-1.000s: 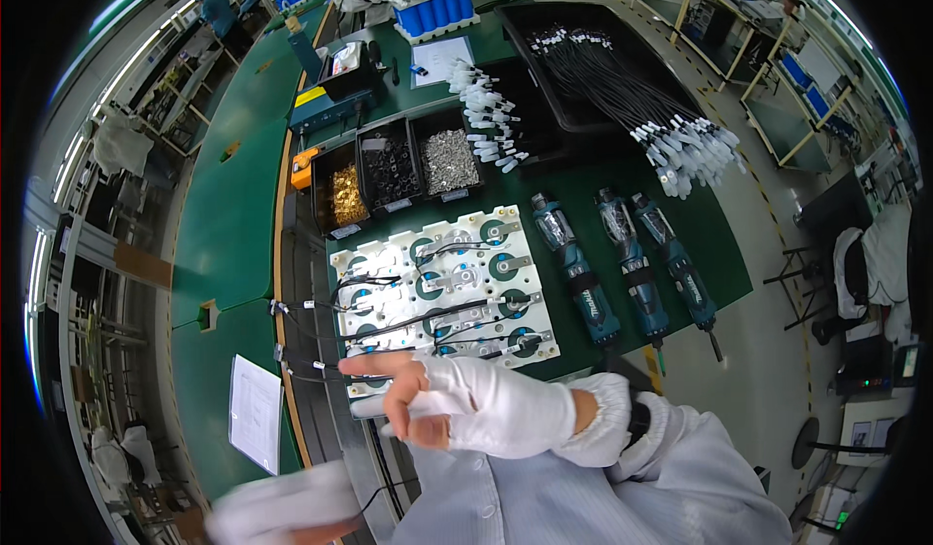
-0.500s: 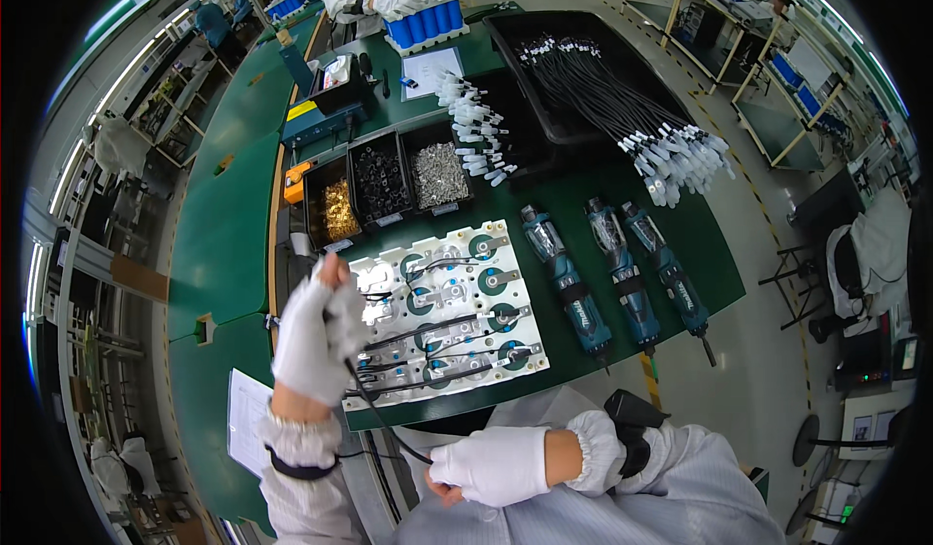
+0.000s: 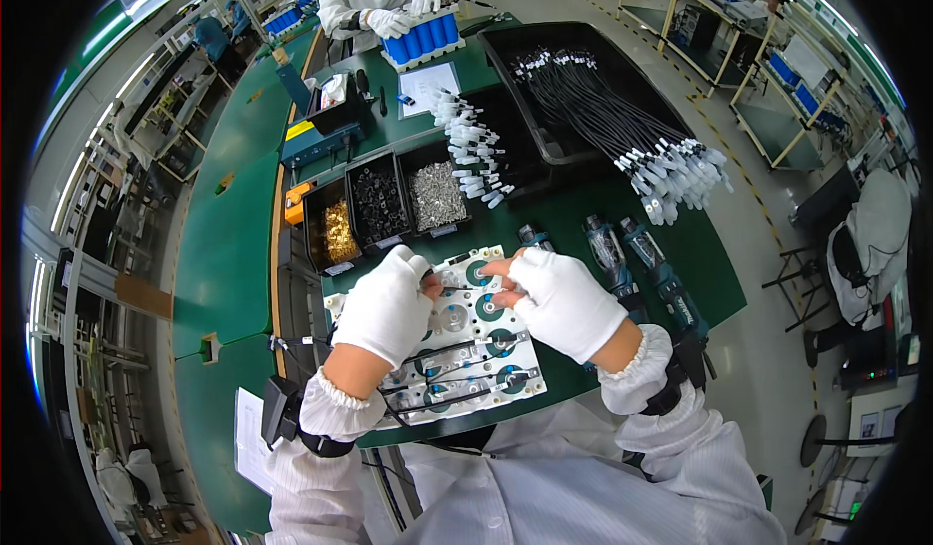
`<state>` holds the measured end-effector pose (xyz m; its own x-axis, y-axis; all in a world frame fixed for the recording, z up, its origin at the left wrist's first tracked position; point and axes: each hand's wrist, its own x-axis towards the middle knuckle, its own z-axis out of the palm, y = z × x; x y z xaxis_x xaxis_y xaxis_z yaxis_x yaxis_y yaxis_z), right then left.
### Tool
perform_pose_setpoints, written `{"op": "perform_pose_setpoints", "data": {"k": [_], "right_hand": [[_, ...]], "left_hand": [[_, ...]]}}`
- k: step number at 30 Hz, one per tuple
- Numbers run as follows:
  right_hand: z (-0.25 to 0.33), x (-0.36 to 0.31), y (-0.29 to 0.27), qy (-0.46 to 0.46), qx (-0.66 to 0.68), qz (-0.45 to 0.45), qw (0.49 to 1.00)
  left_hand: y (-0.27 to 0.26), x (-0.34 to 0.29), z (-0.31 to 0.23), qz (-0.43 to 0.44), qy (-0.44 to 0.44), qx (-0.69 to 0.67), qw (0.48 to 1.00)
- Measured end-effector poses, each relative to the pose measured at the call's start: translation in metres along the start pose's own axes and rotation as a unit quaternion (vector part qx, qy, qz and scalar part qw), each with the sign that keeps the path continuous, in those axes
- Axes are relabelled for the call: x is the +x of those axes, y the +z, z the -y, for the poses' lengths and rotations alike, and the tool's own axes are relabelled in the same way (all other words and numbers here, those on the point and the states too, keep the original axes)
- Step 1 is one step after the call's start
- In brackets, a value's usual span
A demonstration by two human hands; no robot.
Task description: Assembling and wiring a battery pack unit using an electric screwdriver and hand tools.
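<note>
A white plate (image 3: 453, 319) with round openings, metal tabs and black cables lies on the green table in front of me. Over its far left part is my left hand (image 3: 387, 307), in a white glove with bare fingertips, pinched on a thin black cable. From the right, my right hand (image 3: 567, 302), gloved alike, reaches over the plate's far right part. Its thumb and forefinger are apart, next to a metal tab, and I see nothing held between them. More black cables (image 3: 449, 352) run across the plate's near half. My hands hide parts of the plate.
Behind the plate stand bins of brass parts (image 3: 339, 234), black parts (image 3: 378, 195) and silver screws (image 3: 437, 197). A black tray (image 3: 559, 146) of cables lies beyond. Teal power screwdrivers (image 3: 671, 287) lie right. Across the table, a co-worker handles a blue cell block (image 3: 423, 39).
Both hands have moved onto the far part of the plate. My right hand has risen from near my lap and no longer grips the cable there. The co-worker's hands have shifted slightly.
</note>
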<state>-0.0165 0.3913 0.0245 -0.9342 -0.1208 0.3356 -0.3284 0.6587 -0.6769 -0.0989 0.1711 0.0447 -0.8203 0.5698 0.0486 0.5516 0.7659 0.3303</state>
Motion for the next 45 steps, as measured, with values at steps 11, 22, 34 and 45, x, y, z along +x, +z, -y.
{"op": "perform_pose_setpoints", "data": {"k": [11, 22, 34, 45], "right_hand": [[-0.003, 0.010, 0.007, -0.047, 0.035, 0.000, 0.998], [0.023, 0.012, -0.005, -0.127, 0.133, -0.011, 0.983], [-0.020, -0.006, 0.013, 0.079, 0.258, -0.029, 0.962], [-0.039, -0.014, 0.016, 0.106, 0.360, -0.125, 0.918]], "left_hand": [[-0.006, -0.008, 0.015, -0.089, -0.148, -0.162, 0.972], [-0.005, -0.009, 0.022, -0.173, -0.188, -0.197, 0.947], [-0.030, -0.024, -0.036, -0.033, 0.005, -0.229, 0.973], [0.016, -0.004, -0.022, -0.006, -0.039, -0.264, 0.964]]}}
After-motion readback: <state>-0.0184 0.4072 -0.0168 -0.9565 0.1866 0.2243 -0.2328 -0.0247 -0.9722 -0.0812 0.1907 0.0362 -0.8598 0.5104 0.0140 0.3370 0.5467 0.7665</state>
